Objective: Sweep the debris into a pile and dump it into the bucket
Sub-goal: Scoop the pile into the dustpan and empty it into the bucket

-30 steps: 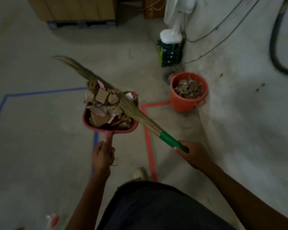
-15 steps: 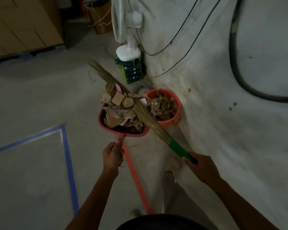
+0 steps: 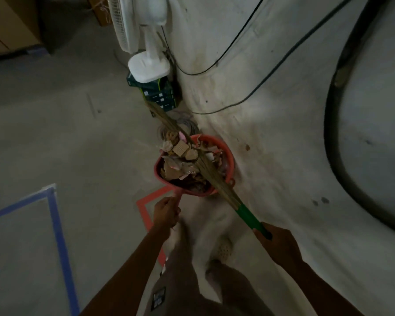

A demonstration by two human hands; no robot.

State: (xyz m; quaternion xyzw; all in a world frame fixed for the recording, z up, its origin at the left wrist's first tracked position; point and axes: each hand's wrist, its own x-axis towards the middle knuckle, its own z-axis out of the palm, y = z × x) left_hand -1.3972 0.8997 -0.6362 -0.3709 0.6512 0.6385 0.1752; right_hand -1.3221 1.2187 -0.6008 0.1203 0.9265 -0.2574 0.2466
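My left hand (image 3: 166, 212) grips the handle of a red dustpan (image 3: 187, 189) heaped with cardboard and paper debris (image 3: 180, 159). The dustpan hangs over the orange bucket (image 3: 226, 153), which stands on the floor by the wall and holds more scraps. My right hand (image 3: 277, 244) holds the green handle of a straw broom (image 3: 249, 216). The broom's bristles (image 3: 169, 124) lie across the debris in the dustpan and reach past it toward the fan.
A white fan (image 3: 144, 39) stands on stacked green boxes (image 3: 161, 95) just beyond the bucket. Cables (image 3: 249, 96) and a thick black hose (image 3: 333, 142) run along the wall at right. Blue tape (image 3: 57, 226) and red tape (image 3: 144, 208) mark the concrete floor. My shoe (image 3: 225, 248) is below the bucket.
I have stepped closer to the bucket. The loaded dustpan has moved from beside the bucket to over it, with the broom still lying across the debris.
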